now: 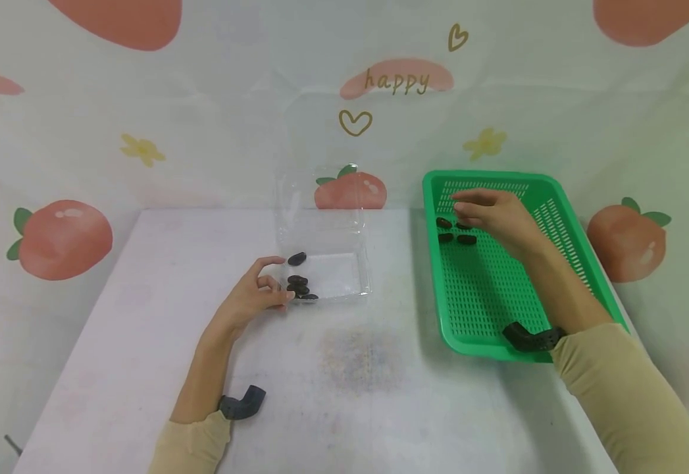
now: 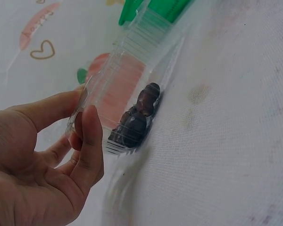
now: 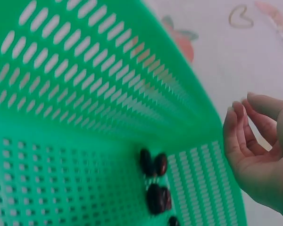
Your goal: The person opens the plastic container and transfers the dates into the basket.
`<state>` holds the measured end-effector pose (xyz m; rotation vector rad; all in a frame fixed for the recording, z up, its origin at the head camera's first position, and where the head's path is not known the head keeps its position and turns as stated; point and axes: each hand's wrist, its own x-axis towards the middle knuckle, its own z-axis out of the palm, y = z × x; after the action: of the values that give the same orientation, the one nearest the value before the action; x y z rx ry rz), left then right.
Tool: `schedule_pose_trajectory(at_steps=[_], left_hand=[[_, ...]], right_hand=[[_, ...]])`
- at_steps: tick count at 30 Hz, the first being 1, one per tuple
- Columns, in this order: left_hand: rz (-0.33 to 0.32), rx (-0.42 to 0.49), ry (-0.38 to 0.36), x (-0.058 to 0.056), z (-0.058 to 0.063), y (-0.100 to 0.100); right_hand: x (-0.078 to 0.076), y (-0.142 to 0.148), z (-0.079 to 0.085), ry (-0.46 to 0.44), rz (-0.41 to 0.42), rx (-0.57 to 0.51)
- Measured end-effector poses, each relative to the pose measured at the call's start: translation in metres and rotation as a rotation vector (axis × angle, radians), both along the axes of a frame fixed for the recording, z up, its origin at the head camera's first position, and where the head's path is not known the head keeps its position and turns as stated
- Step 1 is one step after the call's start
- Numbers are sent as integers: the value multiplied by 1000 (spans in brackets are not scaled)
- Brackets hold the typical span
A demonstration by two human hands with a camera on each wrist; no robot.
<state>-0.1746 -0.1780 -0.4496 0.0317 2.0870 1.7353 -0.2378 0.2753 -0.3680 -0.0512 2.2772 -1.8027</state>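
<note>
My left hand (image 1: 253, 296) grips the left side of a clear plastic box (image 1: 353, 299), thumb near its front corner; the left wrist view shows the fingers against the box wall. Inside, along that left side, lie several dark, glossy oval fruits (image 1: 297, 280) that look like dates. Over the far left part of a green basket (image 1: 447, 329) hovers my right hand (image 1: 498, 214). Its fingers are loosely bent, with nothing visible between them in the right wrist view. Below it, several more of the dark fruits (image 1: 466, 239) lie on the basket floor, one partly hidden by the hand.
The box's transparent lid (image 1: 320, 197) stands raised at the back, near the printed backdrop (image 1: 231, 131). A white cloth covers the table (image 1: 350, 415). Between box and basket runs a strip of bare cloth. Each wrist wears a dark band (image 1: 242, 403).
</note>
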Motion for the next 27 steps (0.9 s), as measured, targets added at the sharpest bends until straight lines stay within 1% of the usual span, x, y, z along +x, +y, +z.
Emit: schedule_pose_trajectory(at_steps=[3,9,13,17,22,27], left_hand=[[4,4,-1,0,0,1],[5,8,2,1,0,1],[2,1,2,1,0,1],[3,0,0,0,-1,1],[7,5,3,0,-1,1],[12,10,0,0,0,1]], right_hand=[[2,-10,4,19,6,-33],[8,-30,10,47,29,-23],[11,-44,14,42,44,1],[13,-57,16,18,60,18],[12,-74,16,-4,74,-28],[13,-91,14,12,112,-79]])
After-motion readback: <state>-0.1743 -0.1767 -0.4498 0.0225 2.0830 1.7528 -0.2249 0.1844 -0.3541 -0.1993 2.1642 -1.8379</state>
